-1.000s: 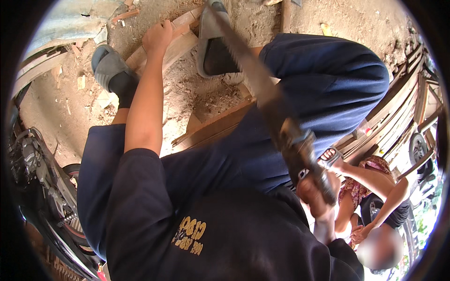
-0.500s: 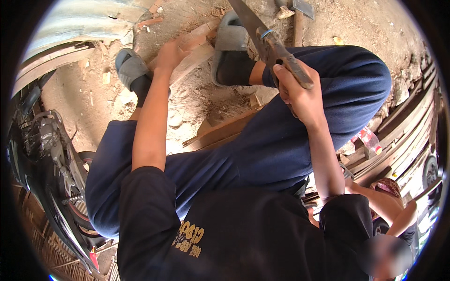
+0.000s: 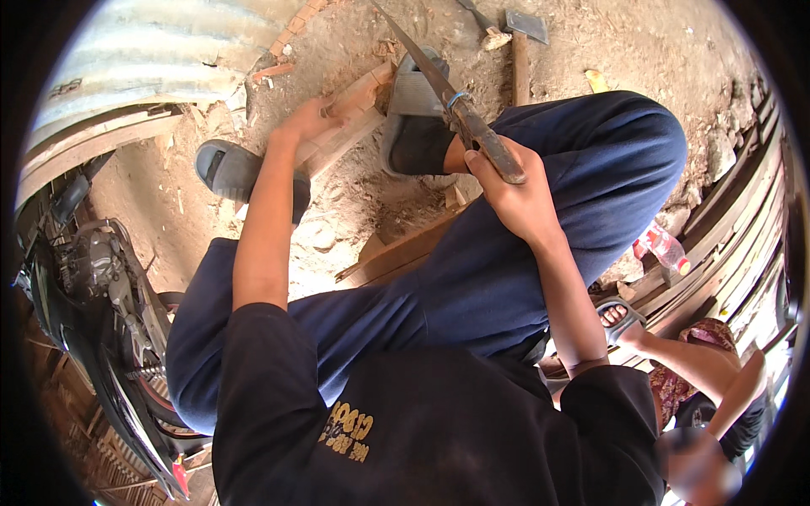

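My left hand (image 3: 309, 123) grips a short, thick piece of wood (image 3: 359, 99) lying at an angle on the dirt between my sandalled feet. Its fingers curl over the wood's left end, partly hidden. In my right hand (image 3: 525, 192) is a hand saw (image 3: 439, 82) with a long tapering blade, a worn wooden handle and a blue band where the two meet. The blade points up and left over my right sandal (image 3: 417, 88), apart from the wood; its tip runs out of view. My left sandal (image 3: 229, 170) is beside the wood's near end.
A wooden-handled tool with a flat metal head (image 3: 527, 27) lies beyond my right knee. Another plank (image 3: 405, 251) rests below my thighs. Corrugated sheet metal (image 3: 143, 59) stands far left, a motorcycle (image 3: 110, 278) nearer. Stacked boards, a plastic bottle (image 3: 665, 250) and a seated person are right.
My right hand with the saw has moved left and slightly down. My left hand stays on the wood, a little lower in view. The view has shifted slightly.
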Motion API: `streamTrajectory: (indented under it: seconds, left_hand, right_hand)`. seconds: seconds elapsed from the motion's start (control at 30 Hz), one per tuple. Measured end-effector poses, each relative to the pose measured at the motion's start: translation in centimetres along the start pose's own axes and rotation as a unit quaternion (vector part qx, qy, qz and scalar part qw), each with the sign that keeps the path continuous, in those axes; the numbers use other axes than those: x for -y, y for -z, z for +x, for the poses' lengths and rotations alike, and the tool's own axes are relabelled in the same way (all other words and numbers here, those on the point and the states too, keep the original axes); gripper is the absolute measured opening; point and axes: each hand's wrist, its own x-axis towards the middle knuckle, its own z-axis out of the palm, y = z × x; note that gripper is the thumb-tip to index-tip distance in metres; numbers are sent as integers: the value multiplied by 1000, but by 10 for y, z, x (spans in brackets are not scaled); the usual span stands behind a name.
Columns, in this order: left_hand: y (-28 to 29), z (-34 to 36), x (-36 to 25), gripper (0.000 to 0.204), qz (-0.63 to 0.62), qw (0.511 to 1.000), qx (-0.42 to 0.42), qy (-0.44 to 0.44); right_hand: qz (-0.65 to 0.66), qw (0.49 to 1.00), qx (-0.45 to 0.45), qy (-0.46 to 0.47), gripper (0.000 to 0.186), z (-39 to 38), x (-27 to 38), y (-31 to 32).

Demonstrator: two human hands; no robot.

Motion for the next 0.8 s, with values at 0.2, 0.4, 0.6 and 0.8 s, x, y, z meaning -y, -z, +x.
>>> streamTrajectory:
  seconds: [0.2, 0.4, 0.6, 0.8]
  left_hand:
    - [3, 4, -5, 86, 18, 1000, 14, -16]
    - [18, 27, 12, 73, 41, 996, 82, 4]
    - [39, 26, 8, 65, -24, 995, 94, 17]
    - [20, 13, 20, 69, -120, 993, -3, 16]
  right_hand:
    - [-32, 998, 34, 36, 23, 2, -9, -6]
    - [-57, 997, 58, -10, 21, 3, -1, -12]
    - [-87, 995, 42, 2, 19, 5, 2, -15]
    - [-118, 991, 57, -3, 17, 9, 4, -16]
